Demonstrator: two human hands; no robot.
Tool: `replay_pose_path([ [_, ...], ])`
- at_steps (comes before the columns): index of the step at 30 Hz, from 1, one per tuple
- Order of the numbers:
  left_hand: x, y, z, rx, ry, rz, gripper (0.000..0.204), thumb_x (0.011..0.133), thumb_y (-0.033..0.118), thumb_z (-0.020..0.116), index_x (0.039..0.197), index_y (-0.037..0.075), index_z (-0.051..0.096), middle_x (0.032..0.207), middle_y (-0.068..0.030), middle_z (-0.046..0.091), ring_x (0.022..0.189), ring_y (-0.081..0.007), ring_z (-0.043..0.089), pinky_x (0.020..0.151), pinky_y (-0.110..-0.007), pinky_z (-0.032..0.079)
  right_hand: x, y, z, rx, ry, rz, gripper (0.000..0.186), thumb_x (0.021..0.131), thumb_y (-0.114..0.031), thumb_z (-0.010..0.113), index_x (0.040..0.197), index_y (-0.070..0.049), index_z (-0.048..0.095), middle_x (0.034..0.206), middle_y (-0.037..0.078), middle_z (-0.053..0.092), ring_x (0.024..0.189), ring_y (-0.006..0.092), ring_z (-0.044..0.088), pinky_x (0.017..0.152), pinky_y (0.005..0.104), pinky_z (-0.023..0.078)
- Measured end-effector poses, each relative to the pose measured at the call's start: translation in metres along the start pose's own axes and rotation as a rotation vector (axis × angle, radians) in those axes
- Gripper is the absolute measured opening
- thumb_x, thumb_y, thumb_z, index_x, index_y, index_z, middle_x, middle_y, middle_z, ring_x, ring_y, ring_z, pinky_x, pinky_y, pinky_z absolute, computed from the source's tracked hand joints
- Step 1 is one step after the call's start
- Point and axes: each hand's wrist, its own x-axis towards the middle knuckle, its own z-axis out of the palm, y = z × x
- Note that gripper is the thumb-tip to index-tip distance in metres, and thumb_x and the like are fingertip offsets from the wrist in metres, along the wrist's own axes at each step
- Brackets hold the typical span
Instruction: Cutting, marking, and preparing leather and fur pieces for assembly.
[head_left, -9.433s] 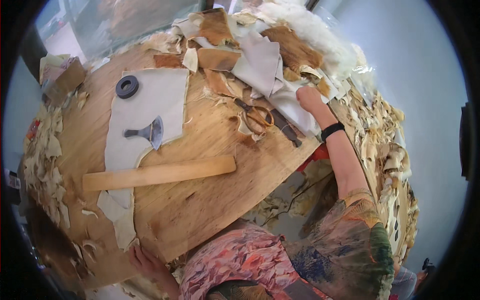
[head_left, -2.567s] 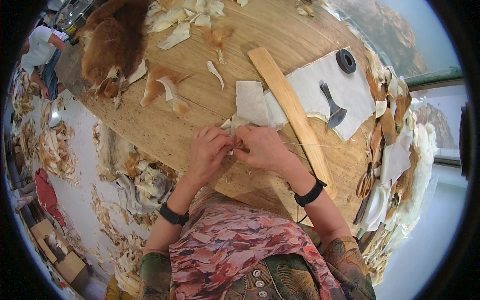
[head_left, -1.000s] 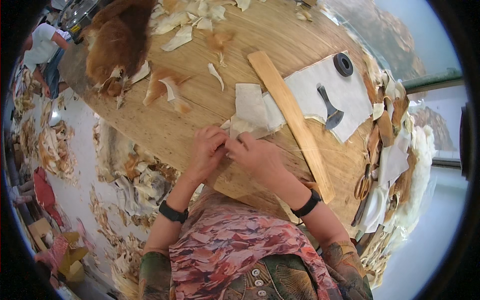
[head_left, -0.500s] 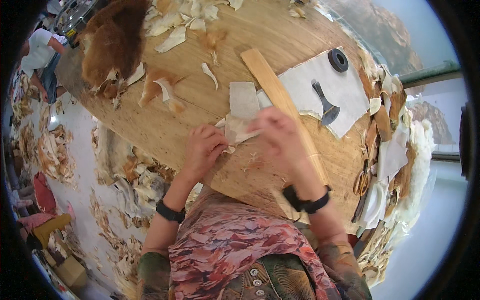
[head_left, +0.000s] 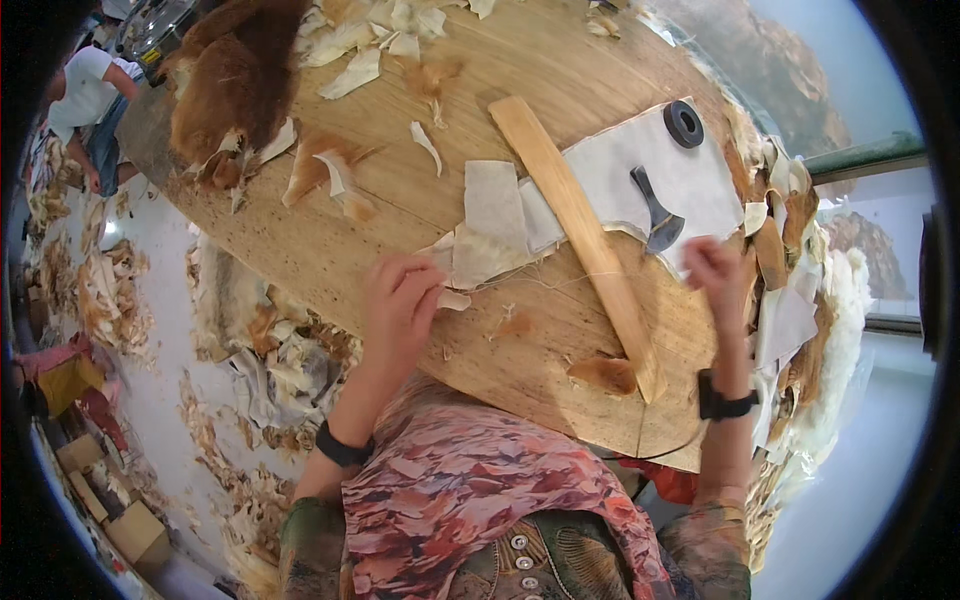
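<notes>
Pale hide pieces lie on the wooden table in front of me, a squarish piece (head_left: 493, 195) overlapping a creased hide piece (head_left: 485, 257). My left hand (head_left: 400, 300) is closed at the near left edge of the creased piece, fingertips pinching it. A small pale flap (head_left: 455, 300) shows beside those fingers. From the hide, a thin light thread (head_left: 560, 277) stretches right across the wooden strip (head_left: 575, 225). My right hand (head_left: 713, 278), slightly blurred, is raised at the thread's far end, its fingers drawn together. Whether a needle is between them is too small to tell.
A half-moon knife (head_left: 662, 225) and a black tape-like ring (head_left: 684, 124) rest on a white hide sheet (head_left: 695, 175). Brown fur (head_left: 235, 100) and scraps lie at the far left. Hide offcuts (head_left: 785, 300) pile along the right edge. A person (head_left: 90, 100) bends at the left.
My right hand has swung from beside the hide far out to the right, drawing the thread long. My left hand stays at the hide's edge.
</notes>
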Motion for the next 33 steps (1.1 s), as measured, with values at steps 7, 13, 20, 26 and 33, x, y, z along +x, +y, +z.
replay_pose_path([
  [7, -0.026, 0.021, 0.007, 0.311, -0.075, 0.125, 0.030, 0.068, 0.001, 0.063, 0.098, 0.004, 0.065, 0.096, -0.0080, 0.059, 0.095, -0.0270, 0.057, 0.073, -0.038, 0.047, -0.014, -0.064, 0.093, -0.815, -0.018, -0.299, 0.015, 0.083, -0.013, 0.065, 0.098, -0.011, 0.066, 0.091, 0.011, 0.065, 0.074, 0.0306, 0.064, 0.066, 0.0388, 0.052],
  [13, -0.037, 0.011, 0.011, 0.394, -0.086, 0.188, 0.032, 0.067, 0.000, 0.063, 0.099, 0.004, 0.066, 0.104, -0.0102, 0.060, 0.093, -0.0305, 0.058, 0.074, -0.040, 0.050, -0.054, -0.114, 0.164, -0.436, -0.181, -0.522, 0.011, 0.082, -0.010, 0.062, 0.092, -0.011, 0.063, 0.097, 0.008, 0.058, 0.079, 0.0275, 0.062, 0.067, 0.0375, 0.051],
  [20, -0.046, 0.008, 0.011, 0.422, -0.105, 0.246, 0.040, 0.069, 0.002, 0.064, 0.109, -0.001, 0.064, 0.111, -0.0135, 0.060, 0.105, -0.0319, 0.058, 0.085, -0.042, 0.051, -0.046, -0.101, 0.219, -0.487, -0.114, -0.751, 0.010, 0.079, -0.008, 0.061, 0.088, -0.004, 0.061, 0.089, 0.010, 0.053, 0.084, 0.0267, 0.058, 0.066, 0.0365, 0.050],
  [26, -0.051, 0.014, 0.003, 0.516, -0.258, 0.263, 0.041, 0.081, 0.013, 0.063, 0.117, -0.005, 0.058, 0.125, -0.0181, 0.055, 0.117, -0.0321, 0.053, 0.102, -0.046, 0.043, -0.043, -0.095, 0.218, -0.418, -0.116, -0.661, 0.009, 0.080, -0.008, 0.063, 0.086, -0.002, 0.060, 0.090, 0.013, 0.055, 0.083, 0.0306, 0.059, 0.067, 0.0380, 0.050],
  [33, -0.056, 0.016, 0.005, 0.512, -0.279, 0.193, 0.050, 0.078, 0.018, 0.069, 0.121, -0.005, 0.056, 0.127, -0.0155, 0.051, 0.115, -0.0320, 0.051, 0.100, -0.046, 0.041, -0.062, -0.114, 0.154, -0.230, -0.423, -0.206, 0.013, 0.085, -0.013, 0.064, 0.093, -0.003, 0.062, 0.080, 0.016, 0.063, 0.071, 0.0326, 0.061, 0.063, 0.0372, 0.048],
])
